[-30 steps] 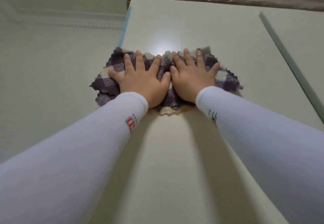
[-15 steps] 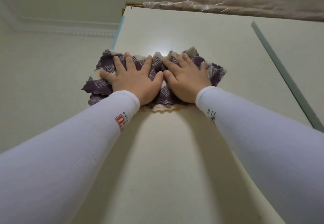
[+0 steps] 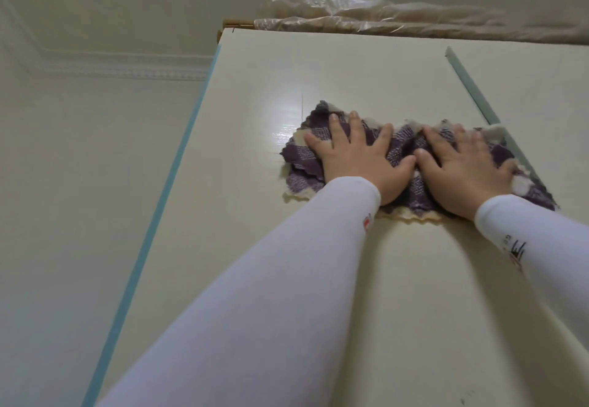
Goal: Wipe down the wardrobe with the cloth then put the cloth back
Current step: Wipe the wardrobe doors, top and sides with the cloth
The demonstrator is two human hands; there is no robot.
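A purple and cream checked cloth [image 3: 304,159] is spread flat against the cream wardrobe door [image 3: 350,65], high up near its top. My left hand [image 3: 357,158] presses on the cloth's left half with fingers spread. Beside it, thumbs nearly touching, my right hand [image 3: 462,167] presses the right half. The cloth's right end reaches the pale green gap strip [image 3: 471,88] between the two doors. Both arms wear white sleeves.
The wardrobe's left edge has a light blue band [image 3: 178,158]; a pale wall [image 3: 79,167] with a ceiling moulding lies to its left. Crinkled clear plastic wrapping [image 3: 382,14] rests on the wardrobe top. A second door panel [image 3: 541,88] continues to the right.
Both hands have slid the cloth to the right across the door, from its left edge towards the gap strip. The view has swung so that more wall shows at left.
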